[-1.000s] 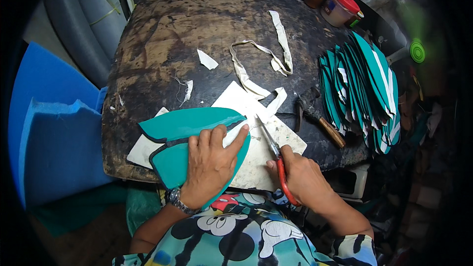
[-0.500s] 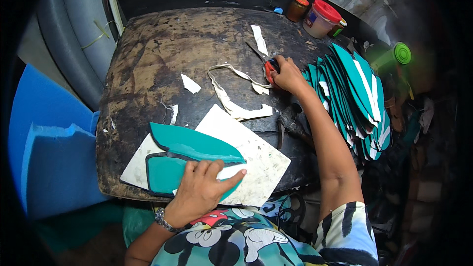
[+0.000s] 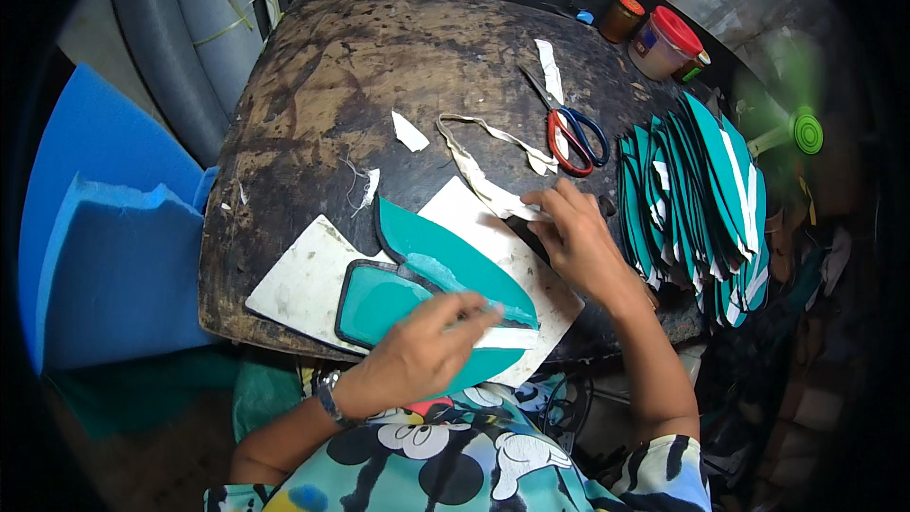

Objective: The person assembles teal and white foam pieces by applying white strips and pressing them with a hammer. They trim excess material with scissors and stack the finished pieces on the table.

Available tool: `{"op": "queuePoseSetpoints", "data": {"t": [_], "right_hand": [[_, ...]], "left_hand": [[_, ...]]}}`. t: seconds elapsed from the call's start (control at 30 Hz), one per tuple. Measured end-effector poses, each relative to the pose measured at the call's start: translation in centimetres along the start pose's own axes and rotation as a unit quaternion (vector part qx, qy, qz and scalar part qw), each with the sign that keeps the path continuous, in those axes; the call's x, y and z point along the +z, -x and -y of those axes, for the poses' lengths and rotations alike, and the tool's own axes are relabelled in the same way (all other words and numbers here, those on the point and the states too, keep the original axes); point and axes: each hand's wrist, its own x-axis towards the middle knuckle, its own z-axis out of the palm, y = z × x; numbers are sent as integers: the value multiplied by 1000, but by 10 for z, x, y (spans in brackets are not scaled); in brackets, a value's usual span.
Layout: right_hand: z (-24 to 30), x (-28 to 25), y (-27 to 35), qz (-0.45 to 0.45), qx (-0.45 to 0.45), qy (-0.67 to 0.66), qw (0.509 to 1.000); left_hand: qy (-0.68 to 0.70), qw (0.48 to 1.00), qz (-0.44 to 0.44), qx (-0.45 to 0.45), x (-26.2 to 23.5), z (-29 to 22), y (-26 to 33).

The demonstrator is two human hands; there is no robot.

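Note:
My left hand (image 3: 417, 351) lies on a teal leaf-shaped piece (image 3: 445, 261) and holds it down with fingers stretched along its near edge. Under it sit a teal rounded piece with a black rim (image 3: 374, 303) and a white board (image 3: 303, 275). My right hand (image 3: 578, 237) rests at the board's far right corner. Its fingertips touch the end of a white scrap strip (image 3: 474, 166) and a dark object half hidden beneath them. Scissors with red and blue handles (image 3: 569, 133) lie apart from both hands, farther back on the dark worn table (image 3: 313, 104).
A fanned stack of teal pieces (image 3: 692, 190) fills the table's right edge. Two jars (image 3: 668, 43) stand at the back right. White scraps (image 3: 409, 131) dot the middle. Blue foam (image 3: 104, 228) and grey rolls (image 3: 180, 47) stand at the left.
My right hand left the scissors at the back of the table and came back to the white board's corner. My left hand stayed on the teal pieces.

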Motion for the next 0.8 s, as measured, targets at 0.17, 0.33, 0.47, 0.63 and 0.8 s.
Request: {"op": "queuePoseSetpoints", "data": {"t": [0.17, 0.33, 0.47, 0.63, 0.8], "right_hand": [[37, -6, 22, -64, -143, 77, 985], [60, 0, 36, -110, -229, 163, 953], [65, 0, 41, -60, -165, -23, 984], [75, 11, 37, 55, 25, -336, 940], [86, 23, 33, 67, 45, -297, 951]], "left_hand": [[442, 862, -110, -224, -15, 2, -22], [538, 795, -100, -261, -26, 5, -20], [468, 845, -138, -221, -23, 9, -7], [450, 855, -132, -224, -21, 15, 4], [424, 858, -142, -251, -18, 10, 7]]}}
